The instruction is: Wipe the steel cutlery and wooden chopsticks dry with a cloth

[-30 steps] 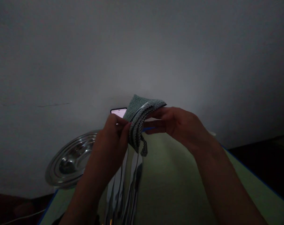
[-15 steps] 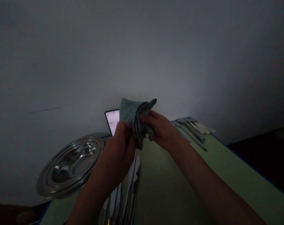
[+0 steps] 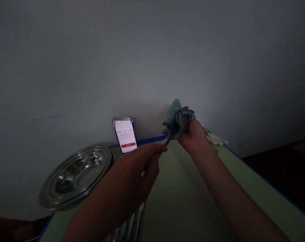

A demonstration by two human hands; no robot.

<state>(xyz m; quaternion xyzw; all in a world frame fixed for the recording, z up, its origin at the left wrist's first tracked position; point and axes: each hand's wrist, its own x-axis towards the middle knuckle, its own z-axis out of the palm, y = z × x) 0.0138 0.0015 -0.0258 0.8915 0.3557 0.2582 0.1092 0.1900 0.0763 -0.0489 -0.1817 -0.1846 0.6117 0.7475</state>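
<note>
My right hand (image 3: 192, 136) is closed on a bunched green-grey knitted cloth (image 3: 173, 112) with a dark checked underside. A thin metal piece of cutlery (image 3: 166, 141) runs into the folds of the cloth. My left hand (image 3: 139, 161) grips its near end, thumb and fingers pressed together. The far end is wrapped and hidden, so I cannot tell its exact kind. Below my left forearm lie several metal knives (image 3: 132, 225) side by side on the green tabletop, partly covered by the arm.
Stacked shiny steel dishes (image 3: 105, 158) stand at the left. A phone (image 3: 126, 137) showing a timer leans against the grey wall (image 3: 152, 60). Behind my right wrist lies a white glove (image 3: 218, 139). The green table (image 3: 177, 201) has a blue edge.
Both hands and the cloth have moved right. My left hand has let go of the cloth and now holds the cutlery, whose other end is in the cloth. The phone is more exposed.
</note>
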